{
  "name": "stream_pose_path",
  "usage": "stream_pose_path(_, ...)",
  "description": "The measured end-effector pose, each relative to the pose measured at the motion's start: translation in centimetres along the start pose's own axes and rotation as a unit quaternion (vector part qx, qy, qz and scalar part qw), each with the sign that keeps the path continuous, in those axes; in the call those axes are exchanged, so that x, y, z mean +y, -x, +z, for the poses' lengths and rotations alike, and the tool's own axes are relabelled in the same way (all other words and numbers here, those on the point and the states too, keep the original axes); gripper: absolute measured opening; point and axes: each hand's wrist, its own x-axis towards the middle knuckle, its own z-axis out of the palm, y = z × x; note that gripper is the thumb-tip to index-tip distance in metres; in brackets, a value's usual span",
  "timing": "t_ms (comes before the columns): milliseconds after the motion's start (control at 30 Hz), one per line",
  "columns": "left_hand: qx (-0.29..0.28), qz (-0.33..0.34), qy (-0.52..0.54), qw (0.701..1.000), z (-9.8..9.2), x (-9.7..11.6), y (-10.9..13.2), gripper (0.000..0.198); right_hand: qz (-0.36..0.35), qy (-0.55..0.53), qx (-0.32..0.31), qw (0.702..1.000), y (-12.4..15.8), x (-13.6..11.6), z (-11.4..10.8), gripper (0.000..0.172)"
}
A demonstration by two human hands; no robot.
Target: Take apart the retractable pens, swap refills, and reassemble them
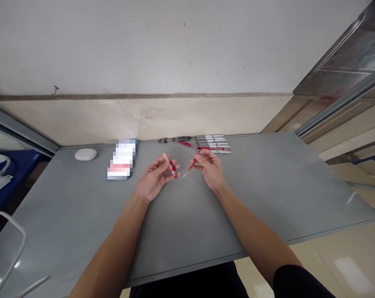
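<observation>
Over the middle of the grey table (81, 215), my left hand (156, 179) has its fingers curled around a short clear pen barrel with a red part (170, 165). My right hand (211, 168) pinches a thin red refill (189, 168) whose tip points down and left toward the barrel; the two parts are a little apart. Just behind my right hand, near the table's far edge, lie a row of several white and red pens (212, 145) and a few loose pen parts (177, 141).
A white oval case (85, 154) rests at the far left of the table. Beside it lies a blurred flat packet (122, 159). A wall rises right behind the table. A white chair frame (10, 252) sits at the near left, and a metal cabinet (345, 70) stands at right.
</observation>
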Motion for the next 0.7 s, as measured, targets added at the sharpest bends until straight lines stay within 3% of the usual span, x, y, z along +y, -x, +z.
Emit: stream_pose_path(700,-0.012,0.033,-0.049,0.998,-0.23,-0.28,-0.05,0.018,0.000,0.004,0.003,1.000,-0.11,0.15,0.00,0.026)
